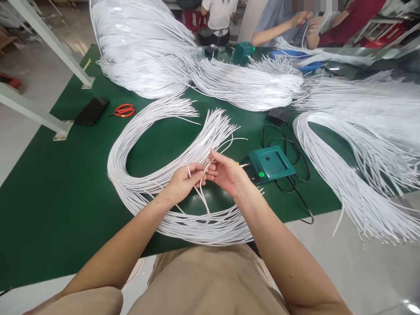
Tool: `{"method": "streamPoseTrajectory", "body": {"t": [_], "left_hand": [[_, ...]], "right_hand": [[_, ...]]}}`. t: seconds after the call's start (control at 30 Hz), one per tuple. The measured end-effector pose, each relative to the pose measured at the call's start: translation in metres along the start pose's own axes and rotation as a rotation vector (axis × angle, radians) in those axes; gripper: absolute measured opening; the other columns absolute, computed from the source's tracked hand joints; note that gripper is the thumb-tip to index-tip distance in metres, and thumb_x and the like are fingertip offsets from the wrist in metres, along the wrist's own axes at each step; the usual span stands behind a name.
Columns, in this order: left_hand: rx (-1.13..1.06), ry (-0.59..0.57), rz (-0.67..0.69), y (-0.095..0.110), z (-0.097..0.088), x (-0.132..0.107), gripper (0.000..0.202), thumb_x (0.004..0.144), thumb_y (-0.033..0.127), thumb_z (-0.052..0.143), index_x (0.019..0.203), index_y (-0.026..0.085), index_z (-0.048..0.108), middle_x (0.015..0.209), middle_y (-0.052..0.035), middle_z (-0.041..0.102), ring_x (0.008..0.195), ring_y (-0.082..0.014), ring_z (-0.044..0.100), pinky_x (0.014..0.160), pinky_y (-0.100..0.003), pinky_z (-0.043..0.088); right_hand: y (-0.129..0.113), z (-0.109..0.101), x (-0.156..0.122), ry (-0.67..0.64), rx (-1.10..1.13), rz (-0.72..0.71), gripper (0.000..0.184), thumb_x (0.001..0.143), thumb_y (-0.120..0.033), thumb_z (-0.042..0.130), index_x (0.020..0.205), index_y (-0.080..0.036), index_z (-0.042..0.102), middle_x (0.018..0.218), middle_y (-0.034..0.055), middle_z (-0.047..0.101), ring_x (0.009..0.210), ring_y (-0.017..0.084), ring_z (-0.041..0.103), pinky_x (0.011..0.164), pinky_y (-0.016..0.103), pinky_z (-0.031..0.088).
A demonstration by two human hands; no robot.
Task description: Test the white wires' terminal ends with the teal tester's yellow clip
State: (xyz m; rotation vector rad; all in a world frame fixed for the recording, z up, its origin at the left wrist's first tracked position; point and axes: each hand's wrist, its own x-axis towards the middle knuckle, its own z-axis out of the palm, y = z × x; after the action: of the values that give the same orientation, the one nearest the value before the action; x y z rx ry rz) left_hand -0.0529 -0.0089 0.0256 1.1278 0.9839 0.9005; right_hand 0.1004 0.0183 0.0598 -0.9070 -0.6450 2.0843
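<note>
Teal device: one [271,164] on the green table [36,227], with a green button; we take our places from it.
Held wire: a thin white wire [204,199], left of the teal device, between our hands; its lower part hangs in a narrow loop. Whether one strand or two hang there, we cannot tell.
Left hand: one [184,180], left of the teal device, thumb and fingers pinching the held wire.
Right hand: one [226,171], just left of the teal device, fingers bent beside the held wire; whether they pinch it, we cannot tell.
Near wires: a curved white bundle [120,153], left of the teal device; our hands and forearms cover parts, so we cannot settle if it is one bundle or two.
Far wires: two big heaps beyond the teal device, one far left [141,48], one nearer [249,85].
Right-hand wires: one bent bundle [323,148], right of the teal device; more wires behind it blur together.
Small things: one pair of red-handled scissors [124,110] and one black phone [92,111], both well left of the teal device.
Co-workers: three people beyond the teal device, all cut off by the top edge.
</note>
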Motion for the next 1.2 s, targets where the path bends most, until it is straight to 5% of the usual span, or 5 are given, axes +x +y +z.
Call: {"method": "streamPoseTrajectory", "body": {"t": [0.33, 0.5, 0.8, 1.03, 1.2], "left_hand": [[0.012, 0.098, -0.082, 0.001, 0.03, 0.0, 0.024, 0.079, 0.035, 0.069, 0.091, 0.016, 0.065, 0.072, -0.0016, 0.064, 0.065, -0.0107, 0.058, 0.061, -0.023, 0.044], [-0.012, 0.113, -0.108, 0.0, 0.034, 0.0, 0.026, 0.078, 0.038, 0.07, 0.09, 0.015, 0.065, 0.077, -0.0028, 0.064, 0.068, -0.0109, 0.06, 0.061, -0.023, 0.044], [-0.005, 0.133, -0.042, 0.0, 0.038, 0.004, 0.06, 0.078, 0.032, 0.071, 0.133, 0.027, 0.047, 0.087, 0.0004, 0.058, 0.071, -0.0112, 0.062, 0.054, -0.02, 0.044], [-0.172, 0.059, -0.144, -0.001, 0.039, 0.017, 0.054, 0.077, 0.025, 0.07, 0.129, 0.024, 0.057, 0.075, 0.0014, 0.054, 0.067, -0.0093, 0.059, 0.048, -0.016, 0.04], [-0.146, 0.027, -0.167, -0.013, 0.04, 0.022, 0.049, 0.078, 0.026, 0.069, 0.126, 0.022, 0.059, 0.078, 0.0011, 0.056, 0.069, -0.0089, 0.06, 0.051, -0.016, 0.043]], "right_hand": [[0.002, -0.036, -0.017, -0.045, 0.212, 0.078, 0.025, 0.073, -0.039, 0.075, 0.079, -0.015, 0.069, 0.06, -0.0041, 0.052, 0.054, 0.009, 0.044, 0.063, 0.029, 0.047], [0.004, -0.04, -0.017, -0.014, 0.122, -0.06, 0.025, 0.069, -0.037, 0.077, 0.08, -0.015, 0.071, 0.067, -0.0015, 0.059, 0.055, 0.008, 0.045, 0.06, 0.027, 0.043], [0.008, -0.047, -0.014, 0.296, -0.697, -0.466, 0.014, 0.081, -0.03, 0.062, 0.073, -0.019, 0.067, 0.064, -0.0013, 0.06, 0.063, 0.014, 0.053, 0.065, 0.029, 0.041], [0.011, -0.066, -0.014, 0.203, -1.667, -0.898, 0.029, 0.094, -0.017, 0.038, 0.075, -0.017, 0.06, 0.08, 0.008, 0.059, 0.075, 0.019, 0.049, 0.07, 0.033, 0.035], [-0.012, -0.083, -0.02, 0.093, -2.026, -0.948, 0.021, 0.095, -0.018, 0.042, 0.086, -0.016, 0.062, 0.089, 0.0095, 0.063, 0.082, 0.022, 0.05, 0.074, 0.035, 0.034]]}}
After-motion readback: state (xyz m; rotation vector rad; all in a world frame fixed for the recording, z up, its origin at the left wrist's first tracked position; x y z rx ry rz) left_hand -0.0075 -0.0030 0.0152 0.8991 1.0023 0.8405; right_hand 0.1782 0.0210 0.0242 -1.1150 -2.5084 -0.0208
